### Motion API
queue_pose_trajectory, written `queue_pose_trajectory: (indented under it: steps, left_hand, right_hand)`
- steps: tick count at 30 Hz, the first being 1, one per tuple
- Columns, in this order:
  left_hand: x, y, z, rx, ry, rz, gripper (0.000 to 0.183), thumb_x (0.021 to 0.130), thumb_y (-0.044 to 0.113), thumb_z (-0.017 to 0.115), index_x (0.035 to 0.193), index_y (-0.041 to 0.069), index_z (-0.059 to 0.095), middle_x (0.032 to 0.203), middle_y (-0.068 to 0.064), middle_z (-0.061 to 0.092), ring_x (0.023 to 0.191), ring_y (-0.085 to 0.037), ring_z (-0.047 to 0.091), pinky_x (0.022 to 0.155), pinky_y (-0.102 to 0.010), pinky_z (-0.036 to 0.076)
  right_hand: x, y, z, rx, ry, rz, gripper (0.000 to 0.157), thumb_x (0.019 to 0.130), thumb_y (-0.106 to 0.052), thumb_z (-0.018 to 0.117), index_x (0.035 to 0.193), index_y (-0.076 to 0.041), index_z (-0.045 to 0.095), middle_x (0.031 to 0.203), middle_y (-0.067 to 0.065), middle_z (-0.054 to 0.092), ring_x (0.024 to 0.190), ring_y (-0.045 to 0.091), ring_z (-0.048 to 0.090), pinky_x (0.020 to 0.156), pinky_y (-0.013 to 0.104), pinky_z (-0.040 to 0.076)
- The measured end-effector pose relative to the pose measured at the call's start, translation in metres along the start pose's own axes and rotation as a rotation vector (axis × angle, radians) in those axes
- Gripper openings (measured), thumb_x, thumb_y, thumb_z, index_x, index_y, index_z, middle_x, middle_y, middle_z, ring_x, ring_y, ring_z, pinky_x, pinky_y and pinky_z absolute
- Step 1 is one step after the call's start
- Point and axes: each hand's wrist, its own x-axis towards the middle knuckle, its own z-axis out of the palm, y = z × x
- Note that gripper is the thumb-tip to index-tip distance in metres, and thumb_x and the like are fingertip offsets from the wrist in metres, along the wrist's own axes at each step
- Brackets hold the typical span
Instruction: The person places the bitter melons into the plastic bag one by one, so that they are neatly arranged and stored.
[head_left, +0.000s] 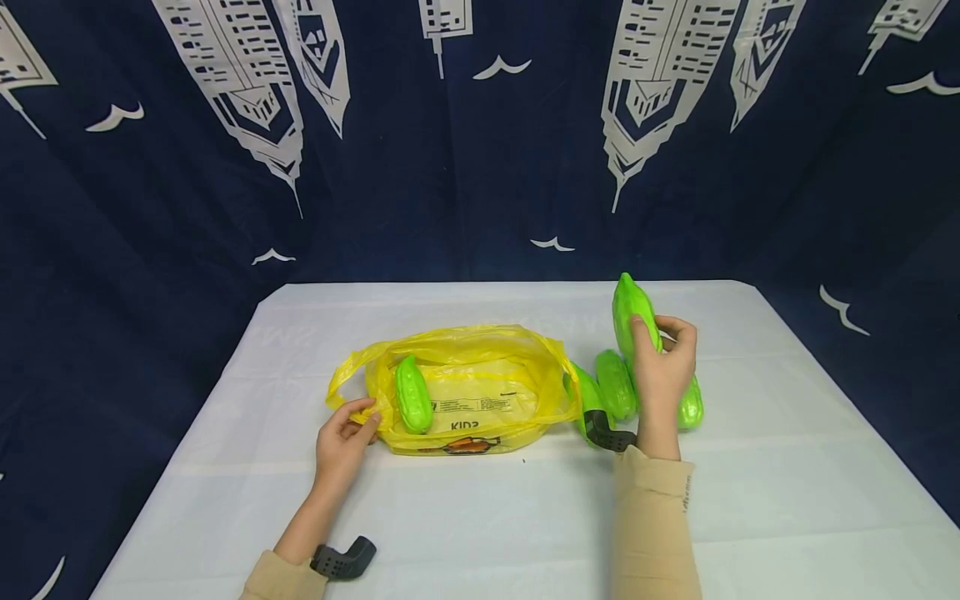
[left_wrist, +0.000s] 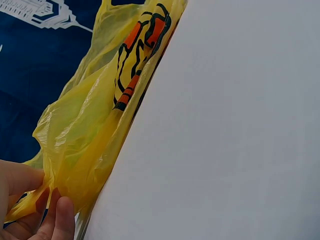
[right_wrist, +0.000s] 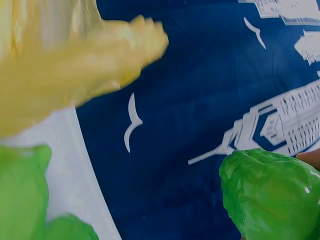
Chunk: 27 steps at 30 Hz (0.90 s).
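Observation:
My left hand point(head_left: 342, 450) pinches the near left edge of a yellow plastic bag point(head_left: 517, 437). The bag lies on the table with its mouth spread wide, and one bright green bitter melon point(head_left: 413, 396) is inside at its left. In the left wrist view, fingers and thumb point(left_wrist: 64, 220) gather the thin plastic. My right hand point(head_left: 663, 371) grips another bitter melon point(head_left: 632, 310), tilted with its tip up, right of the bag. The right wrist view shows the bumpy end of this melon point(right_wrist: 272, 195) close up. Behind and beside that hand lie several more bitter melons point(head_left: 617, 385), partly hidden.
A white cloth covers the table point(head_left: 480, 525). Dark blue curtain point(head_left: 450, 183) with pale building and bird prints hangs behind it. The bag's right handle stands right beside the melons on the table. A black wrist mount point(head_left: 343, 560) sticks out from the left forearm.

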Motion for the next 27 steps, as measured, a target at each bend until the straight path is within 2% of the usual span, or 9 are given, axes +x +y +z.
queue_pose_trajectory:
  steps: [3, 11, 18, 27]
  left_hand:
    - [0.002, -0.003, 0.0, -0.001, 0.006, -0.012, 0.025, 0.088, -0.001, 0.062, 0.113, -0.005, 0.062, 0.097, -0.017, 0.059, 0.066, -0.02, 0.059, 0.062, -0.024, 0.054]
    - [0.014, -0.033, 0.0, -0.017, 0.016, -0.032, 0.027, 0.088, 0.007, 0.066, 0.114, 0.004, 0.064, 0.097, -0.013, 0.06, 0.066, -0.016, 0.059, 0.062, -0.022, 0.054]
    - [0.014, -0.036, 0.001, -0.014, 0.018, -0.009, 0.027, 0.088, 0.008, 0.066, 0.115, 0.004, 0.064, 0.096, -0.013, 0.06, 0.066, -0.016, 0.059, 0.063, -0.023, 0.054]
    - [0.014, -0.035, 0.001, -0.016, 0.012, 0.001, 0.026, 0.088, 0.007, 0.065, 0.114, 0.003, 0.064, 0.101, -0.014, 0.059, 0.066, -0.013, 0.058, 0.063, -0.022, 0.054]
  right_hand:
    - [-0.004, -0.003, 0.006, 0.002, -0.025, -0.022, 0.043, 0.087, -0.038, 0.064, 0.114, -0.007, 0.052, 0.116, -0.001, 0.052, 0.092, 0.007, 0.047, 0.068, 0.024, 0.041]
    - [-0.016, -0.008, 0.022, -0.003, -0.066, -0.1, 0.044, 0.089, -0.036, 0.062, 0.116, -0.003, 0.052, 0.118, 0.004, 0.054, 0.094, 0.013, 0.049, 0.074, 0.024, 0.039]
    - [-0.028, -0.014, 0.034, 0.013, -0.162, -0.134, 0.044, 0.09, -0.033, 0.061, 0.117, -0.001, 0.05, 0.12, 0.01, 0.052, 0.099, 0.022, 0.049, 0.075, 0.03, 0.041]
    - [-0.043, -0.02, 0.046, -0.007, -0.253, -0.192, 0.04, 0.09, -0.029, 0.063, 0.115, 0.0, 0.05, 0.118, 0.013, 0.052, 0.099, 0.027, 0.052, 0.075, 0.036, 0.044]
